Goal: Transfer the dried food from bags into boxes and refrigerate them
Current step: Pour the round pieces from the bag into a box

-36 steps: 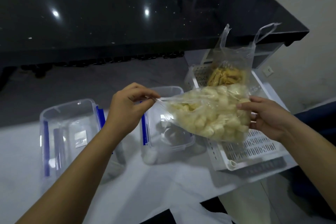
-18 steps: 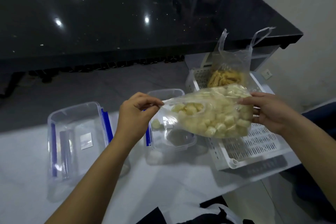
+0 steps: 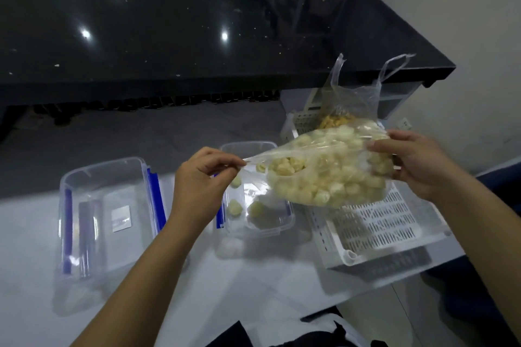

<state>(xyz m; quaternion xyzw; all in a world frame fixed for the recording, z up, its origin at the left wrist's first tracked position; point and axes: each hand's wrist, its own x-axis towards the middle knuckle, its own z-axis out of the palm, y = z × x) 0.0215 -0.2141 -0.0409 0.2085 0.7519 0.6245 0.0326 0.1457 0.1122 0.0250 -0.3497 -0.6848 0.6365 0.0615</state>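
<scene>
two hands hold the clear bag (image 3: 332,175) of pale dried pieces tilted above the small box (image 3: 255,191): left hand (image 3: 198,189) pinches its mouth, right hand (image 3: 414,163) grips its far end, fingertips hidden behind plastic. a few pieces (image 3: 235,207) now lie in the box, which held none a second ago. behind the bag, a second bag (image 3: 352,105) is half hidden.

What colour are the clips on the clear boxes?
Blue, on both clear boxes, seen plainly in the head view.

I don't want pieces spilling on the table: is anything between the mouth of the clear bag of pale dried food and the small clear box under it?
Nothing visible blocks it. The clear plastic bag of pale dried food is tipped with its mouth over the open small clear plastic box, lid off; a few pieces already lie inside.
</scene>
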